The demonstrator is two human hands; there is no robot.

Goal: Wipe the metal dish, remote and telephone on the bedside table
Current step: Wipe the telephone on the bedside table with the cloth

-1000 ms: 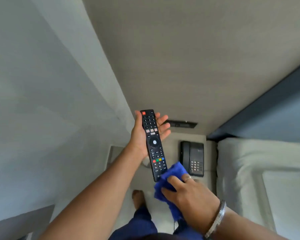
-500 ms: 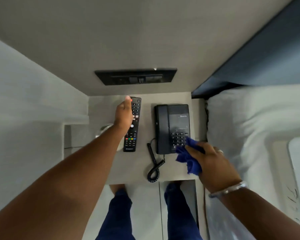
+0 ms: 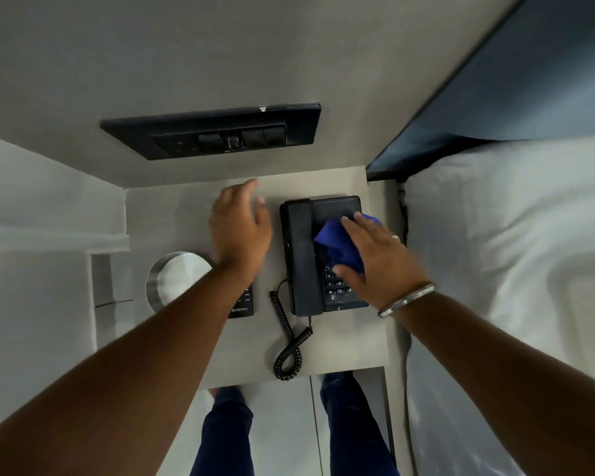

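A black telephone (image 3: 301, 255) stands on the grey bedside table (image 3: 344, 341), its coiled cord (image 3: 287, 352) trailing toward me. My right hand (image 3: 378, 262) presses a blue cloth (image 3: 339, 243) flat onto the phone's keypad. My left hand (image 3: 239, 228) hovers with spread fingers over the black remote (image 3: 243, 305), which lies on the table left of the phone; only its near end shows below my wrist. A round metal dish (image 3: 172, 280) sits at the table's left side, partly behind my left forearm.
A black switch panel (image 3: 213, 134) is set in the wall behind the table. A bed with white linen (image 3: 509, 255) lies close on the right. A white wall (image 3: 45, 207) borders the left. My legs (image 3: 351, 424) stand at the table's front edge.
My left hand set the remote down on the table and let go of it. My right hand moved the cloth up from the phone's near corner onto its keypad.
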